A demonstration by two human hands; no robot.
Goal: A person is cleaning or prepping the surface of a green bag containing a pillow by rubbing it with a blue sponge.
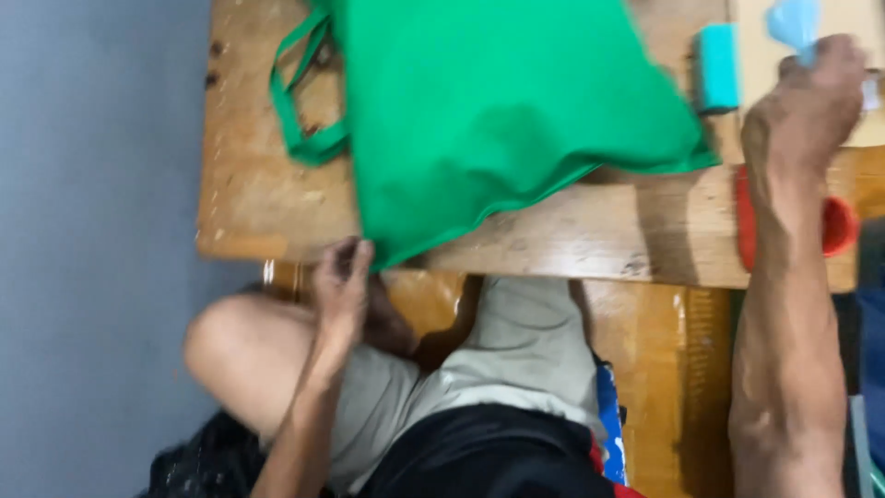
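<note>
1. At the far left there is only a grey-blue floor (83, 231), and the person sits beside it with one bare knee (230, 346) raised under the table edge
2. The left hand (343, 288) is at the near edge of the wooden table (258, 212); its fingers are closed in a pinch on the lower corner of the green fabric bag (498, 101)
3. The bag lies flat on the table top, a little slanted, with its loop handles (300, 111) spread to the left; the pinched corner hangs just over the table edge. It looks flat and limp, so I judge nothing is inside it
4. Right of the bag, a small teal block (717, 66) lies near the far edge, touching the bag or just beside it
5. The right hand (811, 97) is lifted over the right part of the table; its fingers are curled around a light blue object (795, 23), too blurred to name
6. Under the right forearm a red round thing (834, 226) sits at the table edge, partly hidden
</note>
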